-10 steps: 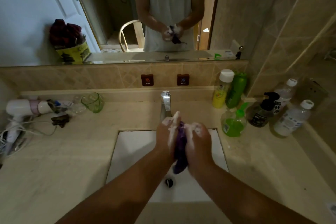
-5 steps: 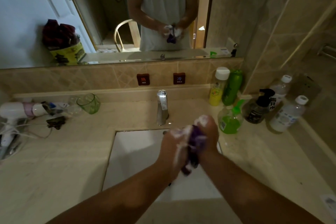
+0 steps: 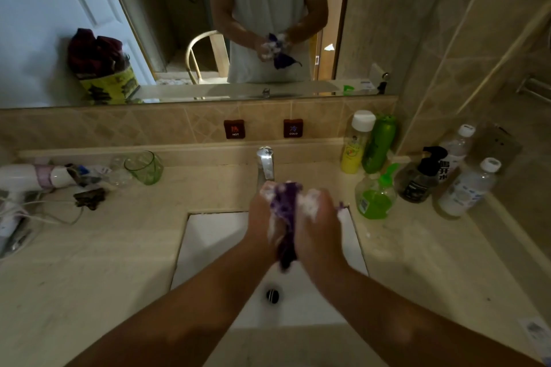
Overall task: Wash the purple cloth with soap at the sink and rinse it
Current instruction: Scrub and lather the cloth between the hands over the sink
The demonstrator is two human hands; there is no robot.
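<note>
The purple cloth (image 3: pixel 286 217) is bunched up between both my hands above the white sink (image 3: pixel 214 241), covered in white foam. My left hand (image 3: pixel 264 217) grips its left side and my right hand (image 3: pixel 316 223) grips its right side, both lathered with suds. A dark tail of the cloth hangs down toward the drain (image 3: pixel 272 295). The chrome tap (image 3: pixel 265 162) stands just behind my hands; no water is seen running. A green soap pump bottle (image 3: pixel 375 197) stands at the sink's right.
Several bottles (image 3: pixel 468 185) crowd the counter's right back corner. A green glass cup (image 3: pixel 144 167), a white hair dryer (image 3: pixel 26 177) and its cord lie at the left. Hot and cold buttons (image 3: pixel 234 129) sit on the tiled wall under the mirror (image 3: pixel 89 9).
My hands keep rubbing the soapy cloth together; they shifted right and then back toward the tap, and the cloth now hangs straighter between them.
</note>
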